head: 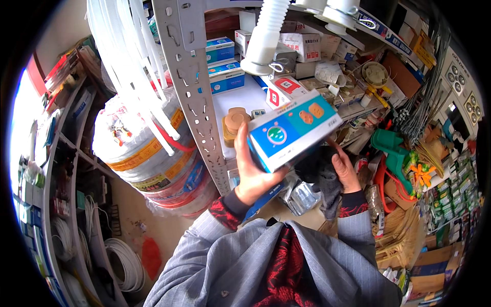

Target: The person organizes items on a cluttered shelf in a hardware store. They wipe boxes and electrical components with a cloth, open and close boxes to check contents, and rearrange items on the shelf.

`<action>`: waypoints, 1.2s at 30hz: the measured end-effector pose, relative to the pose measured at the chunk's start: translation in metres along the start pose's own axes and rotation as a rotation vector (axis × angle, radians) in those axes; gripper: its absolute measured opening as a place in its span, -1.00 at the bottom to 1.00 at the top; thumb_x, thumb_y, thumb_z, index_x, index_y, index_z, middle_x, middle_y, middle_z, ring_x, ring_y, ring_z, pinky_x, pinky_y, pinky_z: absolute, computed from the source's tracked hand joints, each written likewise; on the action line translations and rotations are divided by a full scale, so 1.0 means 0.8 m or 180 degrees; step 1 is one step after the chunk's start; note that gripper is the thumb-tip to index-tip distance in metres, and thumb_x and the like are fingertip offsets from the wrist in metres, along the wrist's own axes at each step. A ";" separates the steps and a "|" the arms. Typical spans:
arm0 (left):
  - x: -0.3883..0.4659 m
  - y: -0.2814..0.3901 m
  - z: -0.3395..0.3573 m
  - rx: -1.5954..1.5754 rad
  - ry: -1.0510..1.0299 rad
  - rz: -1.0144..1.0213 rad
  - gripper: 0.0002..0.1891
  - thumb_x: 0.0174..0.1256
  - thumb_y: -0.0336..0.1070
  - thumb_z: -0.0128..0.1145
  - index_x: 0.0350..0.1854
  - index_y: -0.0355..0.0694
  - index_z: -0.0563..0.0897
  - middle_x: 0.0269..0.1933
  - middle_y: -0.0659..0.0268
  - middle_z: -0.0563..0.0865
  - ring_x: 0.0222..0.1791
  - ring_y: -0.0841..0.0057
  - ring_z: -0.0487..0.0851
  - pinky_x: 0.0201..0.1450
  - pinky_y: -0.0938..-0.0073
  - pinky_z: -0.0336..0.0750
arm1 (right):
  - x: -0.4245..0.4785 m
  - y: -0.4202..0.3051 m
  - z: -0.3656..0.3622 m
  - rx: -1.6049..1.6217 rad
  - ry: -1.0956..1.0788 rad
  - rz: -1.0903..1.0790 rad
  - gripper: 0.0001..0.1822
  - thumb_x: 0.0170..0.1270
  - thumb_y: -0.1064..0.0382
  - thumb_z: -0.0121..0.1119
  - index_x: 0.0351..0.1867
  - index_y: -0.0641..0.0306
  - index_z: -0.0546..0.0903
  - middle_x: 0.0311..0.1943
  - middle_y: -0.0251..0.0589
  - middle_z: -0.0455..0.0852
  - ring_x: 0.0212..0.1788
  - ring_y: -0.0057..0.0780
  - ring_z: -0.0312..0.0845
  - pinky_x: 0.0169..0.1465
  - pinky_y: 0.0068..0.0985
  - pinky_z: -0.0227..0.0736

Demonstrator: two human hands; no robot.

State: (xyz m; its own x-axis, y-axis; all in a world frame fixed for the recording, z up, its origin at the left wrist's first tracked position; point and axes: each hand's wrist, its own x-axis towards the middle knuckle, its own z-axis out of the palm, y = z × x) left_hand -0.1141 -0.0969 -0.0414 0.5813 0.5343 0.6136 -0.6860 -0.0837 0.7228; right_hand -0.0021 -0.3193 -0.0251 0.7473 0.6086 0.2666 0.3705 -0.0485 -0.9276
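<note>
A blue and white cardboard box (295,130) with printed pictures is tilted in front of me, above the shelf's front edge. My left hand (255,174) grips its left end, thumb up along the side. My right hand (343,169) holds a dark grey cloth (326,180) just below the box's right end. Some right-hand fingers are hidden behind the cloth and box, so I cannot tell whether they also touch the box. Beside my left thumb, a tan round-capped container (235,121) stands on the white shelf (224,101).
A perforated metal upright (191,84) rises left of my hands, beside stacked wrapped coils (153,153). White corrugated hose (268,34) hangs over the shelf. Behind are similar blue boxes (226,78) and a red-and-white box (284,90). A green plastic item (395,153) lies to the right.
</note>
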 end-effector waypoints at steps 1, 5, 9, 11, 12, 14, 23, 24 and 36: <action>0.009 -0.008 0.009 0.0368 0.0100 0.0144 0.19 -0.42 -0.31 0.48 0.41 -0.28 0.01 0.19 0.08 0.29 0.22 0.24 0.35 0.29 0.27 0.25 | 0.006 0.001 0.005 0.0013 0.0079 -0.0031 -0.07 0.16 -0.37 0.12 0.31 0.41 0.29 0.22 -0.12 0.41 0.27 -0.41 0.25 0.35 -0.48 0.03; 0.043 -0.039 0.054 0.1177 0.0498 0.0601 0.14 -0.40 -0.26 0.46 0.38 -0.31 0.07 0.21 0.01 0.27 0.24 0.10 0.28 0.31 0.21 0.16 | 0.035 0.003 0.034 0.0940 0.0110 0.0151 -0.05 0.15 -0.34 0.17 0.34 0.40 0.23 0.18 -0.13 0.42 0.20 -0.43 0.31 0.29 -0.51 0.15; 0.079 -0.063 0.097 0.1929 0.0928 0.0967 0.13 -0.38 -0.21 0.46 0.37 -0.31 0.07 0.20 -0.01 0.30 0.21 0.05 0.28 0.29 0.15 0.16 | 0.072 -0.015 0.032 0.0833 0.0175 -0.0455 -0.02 0.20 -0.30 0.14 0.40 0.40 0.09 0.29 -0.08 0.29 0.30 -0.38 0.20 0.33 -0.47 0.08; 0.099 -0.076 0.117 0.2091 0.1107 0.0960 0.14 -0.35 -0.17 0.47 0.38 -0.30 0.06 0.19 -0.02 0.31 0.21 0.04 0.27 0.28 0.13 0.15 | 0.094 -0.001 0.022 0.0702 0.0271 -0.0622 -0.06 0.24 -0.28 0.11 0.40 0.40 0.10 0.31 -0.06 0.27 0.33 -0.36 0.17 0.35 -0.47 0.05; 0.104 -0.082 0.125 0.2167 0.1199 0.0937 0.14 -0.33 -0.15 0.48 0.39 -0.30 0.05 0.18 -0.03 0.31 0.21 0.03 0.27 0.28 0.12 0.15 | 0.109 0.011 0.013 0.0416 0.0233 -0.0748 -0.13 0.29 -0.20 0.09 0.40 0.40 0.10 0.35 -0.03 0.23 0.37 -0.33 0.12 0.36 -0.47 0.02; 0.105 -0.091 0.132 0.2209 0.0876 0.0718 0.12 -0.21 -0.12 0.47 0.40 -0.34 0.02 0.23 -0.05 0.27 0.25 0.06 0.24 0.31 0.15 0.12 | 0.126 0.030 0.000 0.0340 0.0175 -0.0804 -0.16 0.31 -0.15 0.10 0.39 0.40 0.10 0.34 -0.01 0.25 0.37 -0.31 0.14 0.36 -0.47 0.03; 0.100 -0.082 0.121 0.1647 0.0312 0.0360 -0.36 0.32 -0.12 0.07 0.36 -0.29 0.20 0.26 -0.02 0.39 0.26 0.11 0.33 0.32 0.28 0.19 | 0.132 0.020 -0.010 -0.1937 0.0594 -0.0580 -0.08 0.03 -0.02 0.36 0.38 0.23 0.15 -0.12 0.09 0.67 -0.11 0.01 0.63 -0.12 -0.26 0.52; 0.103 -0.074 0.119 0.1662 0.0256 0.0255 -0.40 0.33 -0.14 0.06 0.34 -0.29 0.24 0.25 -0.01 0.41 0.27 0.12 0.33 0.32 0.29 0.19 | 0.135 0.024 -0.011 -0.1995 0.0710 -0.0767 -0.13 0.04 -0.01 0.34 0.35 0.22 0.20 -0.18 0.07 0.69 -0.21 0.05 0.64 -0.21 -0.23 0.53; 0.134 -0.042 0.188 0.2672 -0.0164 0.1503 -0.24 0.00 -0.33 0.26 0.32 -0.34 0.26 0.23 -0.04 0.42 0.27 0.05 0.36 0.33 0.10 0.18 | 0.142 0.061 -0.013 -0.1470 0.0574 -0.1338 -0.26 0.16 0.02 0.23 0.35 0.19 0.25 0.02 0.03 0.60 -0.10 -0.05 0.60 -0.19 -0.31 0.50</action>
State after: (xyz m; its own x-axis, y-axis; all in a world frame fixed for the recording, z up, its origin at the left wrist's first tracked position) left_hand 0.0372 -0.1631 0.0475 0.3578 0.2555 0.8982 -0.3291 -0.8656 0.3773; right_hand 0.1069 -0.2606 -0.0373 0.5529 0.5093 0.6595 0.8205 -0.1952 -0.5372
